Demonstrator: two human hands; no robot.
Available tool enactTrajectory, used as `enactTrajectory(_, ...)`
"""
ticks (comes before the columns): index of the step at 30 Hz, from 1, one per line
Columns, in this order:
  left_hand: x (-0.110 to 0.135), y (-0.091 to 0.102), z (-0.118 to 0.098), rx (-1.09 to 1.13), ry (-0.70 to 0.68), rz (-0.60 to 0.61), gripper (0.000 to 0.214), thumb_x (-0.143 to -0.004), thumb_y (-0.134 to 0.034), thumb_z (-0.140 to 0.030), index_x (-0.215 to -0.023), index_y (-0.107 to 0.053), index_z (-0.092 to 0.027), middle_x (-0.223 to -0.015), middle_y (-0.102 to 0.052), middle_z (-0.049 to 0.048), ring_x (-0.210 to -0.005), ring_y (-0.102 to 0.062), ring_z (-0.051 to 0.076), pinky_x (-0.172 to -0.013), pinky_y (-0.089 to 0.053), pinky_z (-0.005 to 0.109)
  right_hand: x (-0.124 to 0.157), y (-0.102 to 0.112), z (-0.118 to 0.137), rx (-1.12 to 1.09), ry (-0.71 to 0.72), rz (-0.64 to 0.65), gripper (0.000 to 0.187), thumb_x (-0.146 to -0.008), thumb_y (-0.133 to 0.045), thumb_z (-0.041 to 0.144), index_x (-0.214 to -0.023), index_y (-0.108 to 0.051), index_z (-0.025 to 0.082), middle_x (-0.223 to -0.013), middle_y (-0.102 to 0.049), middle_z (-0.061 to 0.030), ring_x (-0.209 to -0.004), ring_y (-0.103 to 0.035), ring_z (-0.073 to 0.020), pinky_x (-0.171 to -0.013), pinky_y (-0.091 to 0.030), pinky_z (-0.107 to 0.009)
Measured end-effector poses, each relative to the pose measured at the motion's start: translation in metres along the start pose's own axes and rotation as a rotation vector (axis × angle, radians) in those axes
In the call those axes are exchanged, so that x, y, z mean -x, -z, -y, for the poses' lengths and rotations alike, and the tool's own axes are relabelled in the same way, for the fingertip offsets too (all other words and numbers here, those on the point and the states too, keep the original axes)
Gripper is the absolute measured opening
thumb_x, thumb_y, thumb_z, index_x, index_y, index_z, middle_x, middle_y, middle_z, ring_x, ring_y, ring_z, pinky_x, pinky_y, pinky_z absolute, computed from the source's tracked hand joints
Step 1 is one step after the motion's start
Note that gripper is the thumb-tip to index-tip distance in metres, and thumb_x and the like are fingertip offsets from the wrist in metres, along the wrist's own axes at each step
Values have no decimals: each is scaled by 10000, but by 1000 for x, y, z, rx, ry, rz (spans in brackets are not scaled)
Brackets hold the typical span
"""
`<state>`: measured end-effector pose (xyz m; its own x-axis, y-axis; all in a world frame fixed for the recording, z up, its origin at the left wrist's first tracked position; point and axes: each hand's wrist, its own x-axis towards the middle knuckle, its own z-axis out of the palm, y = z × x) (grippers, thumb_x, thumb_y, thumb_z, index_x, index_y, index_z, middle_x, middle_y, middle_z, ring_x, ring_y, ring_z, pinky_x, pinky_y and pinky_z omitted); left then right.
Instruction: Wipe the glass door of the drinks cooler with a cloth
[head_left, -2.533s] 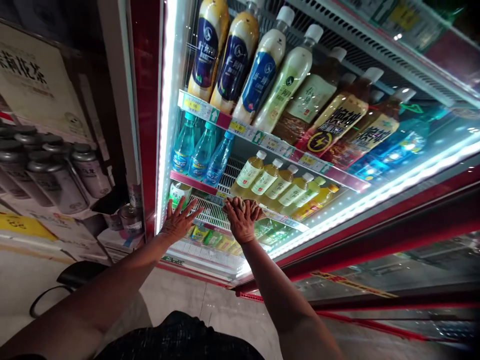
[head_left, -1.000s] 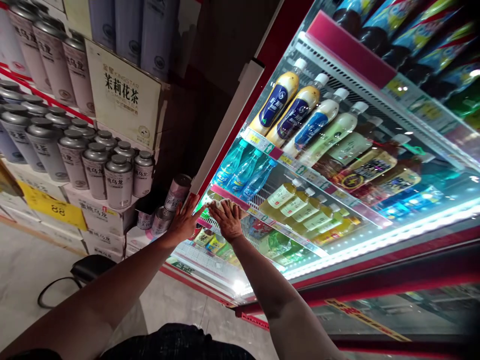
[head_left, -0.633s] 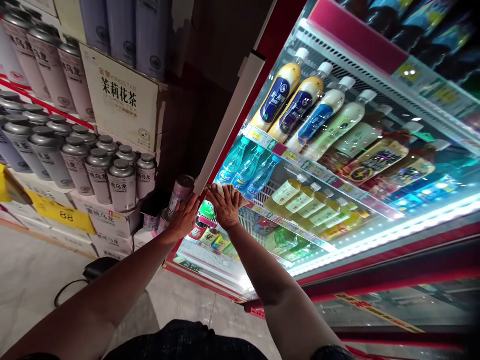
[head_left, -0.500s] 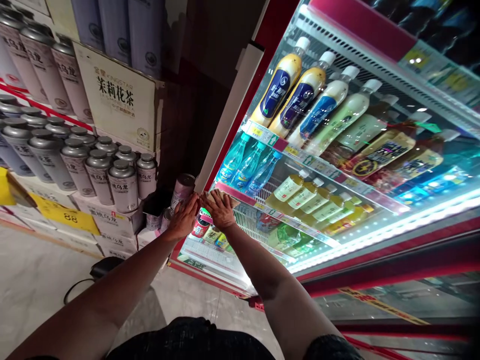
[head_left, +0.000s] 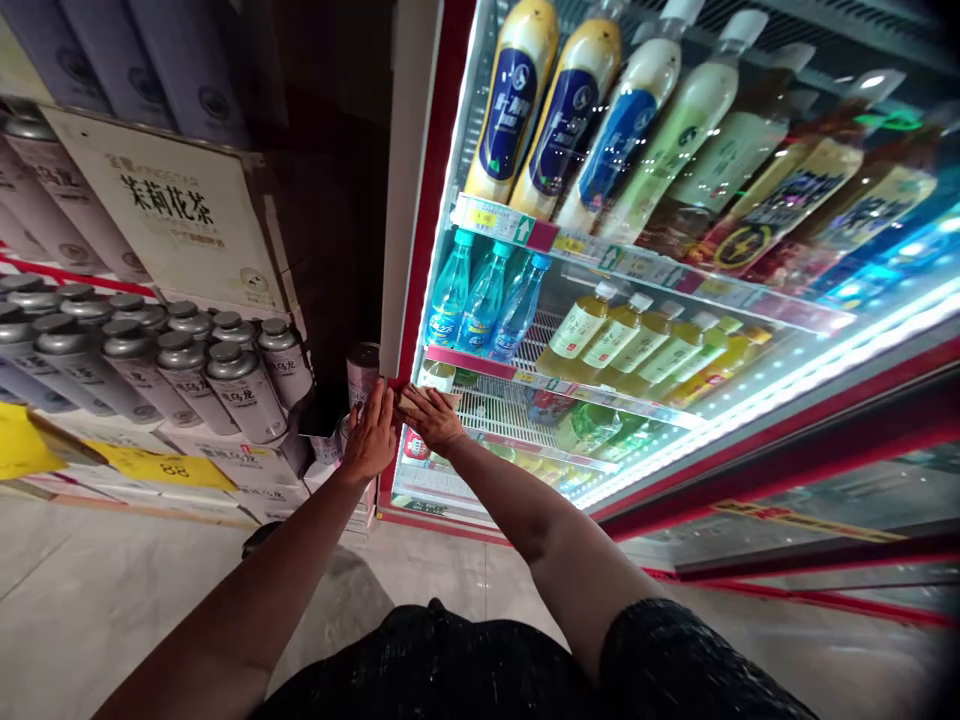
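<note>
My right hand (head_left: 431, 420) presses a tan cloth (head_left: 420, 398) flat against the glass door (head_left: 750, 400) of a lit drinks fridge, near the door's left edge. Its fingers lie spread over the cloth. My left hand (head_left: 373, 438) rests flat, fingers stretched, on the fridge's red frame (head_left: 427, 200) just left of the right hand, almost touching it. Behind the glass stand blue water bottles (head_left: 484, 300), yellow tea bottles (head_left: 637, 340) and tall milk-drink bottles (head_left: 555, 110) on wire shelves.
Left of the fridge, grey metal tins (head_left: 187, 370) are stacked on cartons with yellow price tags (head_left: 161, 465). A cardboard box with printed characters (head_left: 176, 220) sits above them. A pinkish tin (head_left: 363, 370) stands beside the frame. A light tiled floor (head_left: 97, 600) lies below.
My right hand slid the cloth leftward across the glass to the door's left edge. My left hand shifted from the glass onto the red frame. The view swung left, then back.
</note>
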<state>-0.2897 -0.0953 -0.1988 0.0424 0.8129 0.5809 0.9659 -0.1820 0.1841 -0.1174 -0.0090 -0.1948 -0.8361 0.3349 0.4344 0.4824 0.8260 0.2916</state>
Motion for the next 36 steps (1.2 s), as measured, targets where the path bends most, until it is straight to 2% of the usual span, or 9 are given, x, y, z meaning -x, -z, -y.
enactTrajectory(3, 4, -3, 0, -13, -59, 0, 837, -914, -432, -168, -1635, -8, -141, -1680, -83, 168, -1540, -237, 320, -1206, -278, 518, 20, -4, -5, 4, 43, -27, 441, -1016, -489, 149, -1419, -563, 313, -1508, -565, -4, -1450, -456, -167, -1219, -348, -433)
enactTrajectory(7, 2, -12, 0, 24, -116, -35, 885, -925, -456, -162, -1627, 82, -173, -1684, 14, 151, -1550, -187, 331, -1218, -300, 509, 22, 5, -10, 54, -57, -67, 557, -1014, -470, 144, -1530, -418, 350, -1591, -456, 19, -1506, -368, -179, -1250, -290, -443)
enactTrajectory(11, -1, -27, -3, 107, -159, -59, 874, -931, -426, -124, -1621, 109, -161, -1691, 44, 151, -1565, -98, 313, -1250, -274, 495, 28, -2, -8, 57, -103, -73, 567, -1017, -458, 152, -1538, -399, 368, -1595, -449, 32, -1513, -355, -198, -1255, -272, -479)
enactTrajectory(16, 2, -40, -8, 121, -167, -46, 846, -911, -413, -92, -1622, 44, -85, -1679, 46, 210, -1560, -45, 346, -1246, -269, 527, 81, -12, -16, 64, -52, -76, 553, -998, -451, 94, -1492, -474, 341, -1520, -553, 9, -1416, -493, -129, -1189, -375, -356)
enactTrajectory(20, 1, -40, -16, 103, -106, -53, 864, -903, -476, -124, -1624, -5, -71, -1664, 126, 225, -1552, 31, 383, -1250, -215, 580, 102, 3, -29, 60, -52, -3, 562, -1000, -451, 94, -1490, -471, 368, -1522, -548, 48, -1424, -479, -111, -1203, -352, -340)
enactTrajectory(25, -9, -48, -30, 110, -57, -39, 905, -905, -550, -189, -1617, -10, -46, -1650, 187, 230, -1538, 126, 387, -1259, -169, 588, 87, 9, -28, 63, -149, -22, 590, -1021, -442, 142, -1549, -360, 392, -1587, -460, 56, -1486, -396, -142, -1245, -282, -406)
enactTrajectory(31, -13, -54, -33, 136, 49, 9, 944, -814, -660, -153, -1602, -155, -32, -1661, 18, 281, -1538, 82, 409, -1254, -162, 591, 112, -9, -34, 99, 11, -88, 548, -992, -472, 71, -1482, -491, 314, -1485, -589, -2, -1389, -518, -142, -1181, -389, -365)
enactTrajectory(34, -13, -49, -42, 118, 81, 4, 915, -822, -651, -163, -1590, -181, -1, -1652, 13, 304, -1544, 68, 411, -1253, -174, 577, 126, 2, -49, 101, 57, -118, 573, -974, -492, 54, -1486, -484, 313, -1482, -592, 8, -1391, -516, -149, -1170, -403, -364)
enactTrajectory(36, -14, -45, -52, 106, 97, -17, 892, -843, -625, -170, -1592, -171, 0, -1649, 55, 306, -1541, 84, 419, -1242, -169, 606, 127, 15, -57, 111, 24, -153, 609, -978, -489, 68, -1526, -423, 324, -1513, -560, 25, -1426, -479, -163, -1195, -375, -395)
